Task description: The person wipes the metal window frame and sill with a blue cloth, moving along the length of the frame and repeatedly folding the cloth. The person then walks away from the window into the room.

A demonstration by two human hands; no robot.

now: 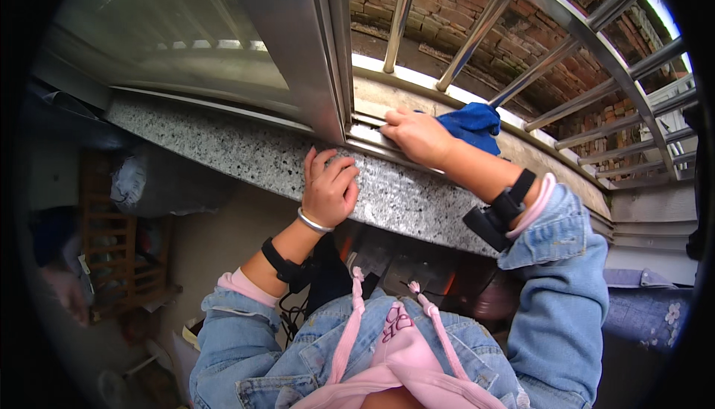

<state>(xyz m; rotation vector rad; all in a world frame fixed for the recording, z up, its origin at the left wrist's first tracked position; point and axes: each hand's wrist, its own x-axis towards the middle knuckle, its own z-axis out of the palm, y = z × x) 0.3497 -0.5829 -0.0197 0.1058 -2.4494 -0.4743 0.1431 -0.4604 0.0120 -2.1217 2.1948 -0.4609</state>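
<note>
My right hand (418,136) reaches over the window track (380,139), its fingers bent and pressed together at the metal channel beside the frame post. Whatever its fingertips grip, if anything, is hidden. Just behind that hand, a crumpled blue cloth (477,122) lies on the outer ledge (380,96). My left hand (328,189) rests on the speckled granite sill (395,193), its fingers loosely bent and apart, with the tips near the foot of the window frame (302,44). It holds nothing that I can see.
Metal security bars (477,40) curve outside, before a brick wall (454,3). A glass pane (171,44) fills the left side. Below the sill stand a wooden rack (112,253) and a grey plastic-covered bundle (164,182). Floral fabric (640,316) lies at the right.
</note>
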